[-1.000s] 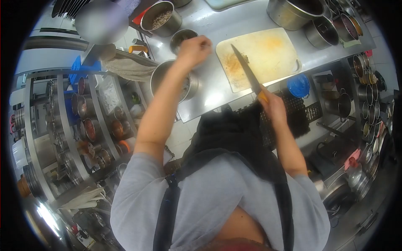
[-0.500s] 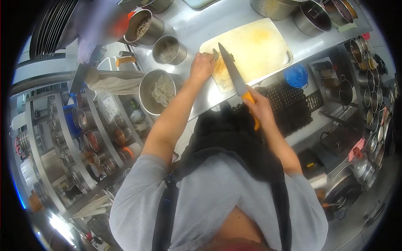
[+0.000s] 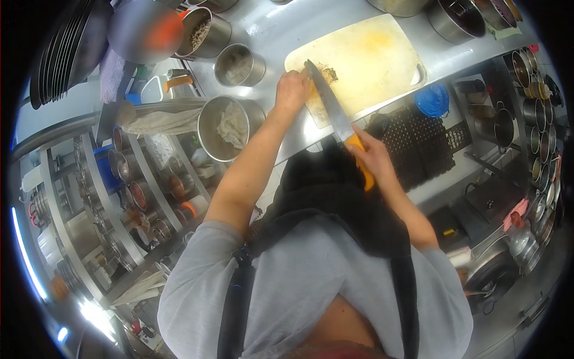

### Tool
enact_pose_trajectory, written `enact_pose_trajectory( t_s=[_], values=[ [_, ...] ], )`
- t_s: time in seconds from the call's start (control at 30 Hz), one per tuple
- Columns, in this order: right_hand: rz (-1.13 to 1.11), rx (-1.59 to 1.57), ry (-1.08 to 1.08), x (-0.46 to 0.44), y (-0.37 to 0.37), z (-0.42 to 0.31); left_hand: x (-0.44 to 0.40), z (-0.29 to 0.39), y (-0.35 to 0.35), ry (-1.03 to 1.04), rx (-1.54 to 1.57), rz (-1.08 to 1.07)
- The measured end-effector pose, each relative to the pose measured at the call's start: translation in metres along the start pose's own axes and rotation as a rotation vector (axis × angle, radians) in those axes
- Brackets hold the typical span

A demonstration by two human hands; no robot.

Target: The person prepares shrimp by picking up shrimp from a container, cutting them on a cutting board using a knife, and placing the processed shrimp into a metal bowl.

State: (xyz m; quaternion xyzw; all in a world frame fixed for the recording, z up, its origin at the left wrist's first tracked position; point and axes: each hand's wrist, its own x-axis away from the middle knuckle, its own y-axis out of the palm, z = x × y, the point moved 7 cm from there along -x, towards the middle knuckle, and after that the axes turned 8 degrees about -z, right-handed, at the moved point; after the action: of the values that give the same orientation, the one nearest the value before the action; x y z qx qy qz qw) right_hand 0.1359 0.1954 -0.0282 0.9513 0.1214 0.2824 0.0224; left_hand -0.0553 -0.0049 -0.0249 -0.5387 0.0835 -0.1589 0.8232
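Note:
My right hand point(image 3: 372, 154) is wrapped round the orange handle of a large kitchen knife point(image 3: 332, 102). Its long blade slants over the left part of a white cutting board point(image 3: 371, 66), with the tip close to my left fingers. My left hand point(image 3: 292, 91) rests at the board's left edge, fingers curled together; what they hold, if anything, is hidden by the fingers and the blade. Small brown chopped scraps point(image 3: 329, 75) lie just right of the blade. Yellow-brown stains mark the board.
Left of the board stand a steel pot with pale pieces point(image 3: 239, 66) and a steel bowl with whitish, translucent food point(image 3: 230, 128). Another pot point(image 3: 206, 35) is behind them. A dark-filled pot point(image 3: 457, 21) stands at the back right. Below the counter's edge is a blue lid-like object point(image 3: 431, 100).
The knife tip has shifted left, nearer my left fingers. A small greyish piece seen at those fingertips before is now hidden. The brown scraps show more openly right of the blade.

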Motion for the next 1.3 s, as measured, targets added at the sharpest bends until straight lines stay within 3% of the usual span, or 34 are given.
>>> enact_pose_trajectory(
  t_s=[0.17, 0.4, 0.5, 0.57, 0.9, 0.97, 1.3],
  values=[
    [-0.01, -0.05, -0.033, -0.005, 0.004, 0.013, 0.001, 0.003, -0.003, -0.203, 0.154, -0.044],
    [0.017, -0.047, -0.057, -0.022, 0.015, 0.014, -0.003, 0.007, 0.003, -0.237, 0.106, -0.075],
    [0.071, 0.141, -0.023, -0.013, 0.006, 0.005, -0.005, 0.008, 0.003, -0.233, 0.047, -0.119],
    [0.266, 0.46, -0.335, -0.002, -0.009, -0.009, -0.005, 0.009, 0.0, -0.232, 0.062, -0.098],
    [0.202, 0.537, -0.273, 0.011, -0.009, -0.023, -0.026, 0.014, -0.017, -0.29, 0.108, -0.082],
    [0.218, 0.543, -0.287, 0.014, -0.009, -0.025, -0.033, 0.002, -0.006, -0.423, 0.069, -0.205],
    [0.215, 0.494, -0.265, 0.023, 0.004, -0.016, -0.03, -0.003, -0.009, -0.497, 0.141, -0.255]
  ],
)
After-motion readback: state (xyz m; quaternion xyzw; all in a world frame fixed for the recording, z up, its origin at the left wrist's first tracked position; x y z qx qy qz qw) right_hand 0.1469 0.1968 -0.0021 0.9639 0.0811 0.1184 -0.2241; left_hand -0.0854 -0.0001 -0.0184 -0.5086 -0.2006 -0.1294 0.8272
